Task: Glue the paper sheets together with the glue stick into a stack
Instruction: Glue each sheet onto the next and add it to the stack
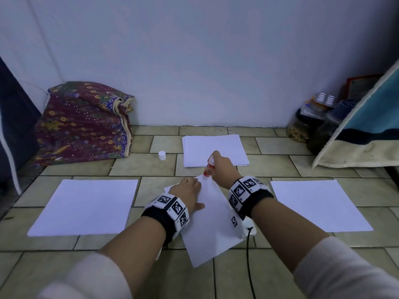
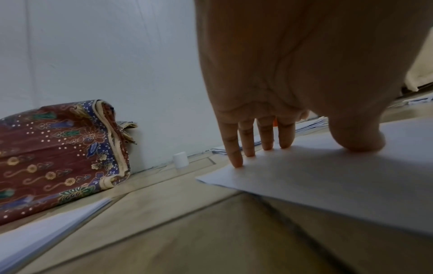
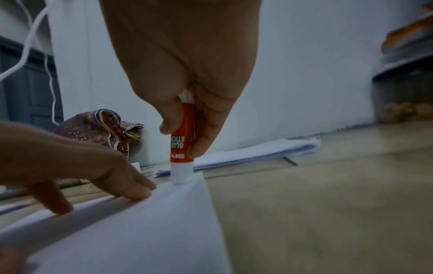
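Person sits at a tan tiled floor (image 1: 142,165). The right hand (image 1: 222,167) pinches a small red-and-white glue stick (image 3: 182,146) between thumb and fingers, white tip pressed on the far corner of a skewed white paper sheet (image 1: 211,229) lying in front. The left hand (image 1: 190,190) lies on that sheet, fingers straight and slightly spread, tips pressing it flat. A white round cap (image 1: 162,155) stands apart on the tiles. Three other white paper piles lie around: the left pile (image 1: 86,206), the far pile (image 1: 213,147), the right pile (image 1: 319,203). Judgement: gluing is under way at one corner; which pile is already glued cannot be told, and much paper seems left.
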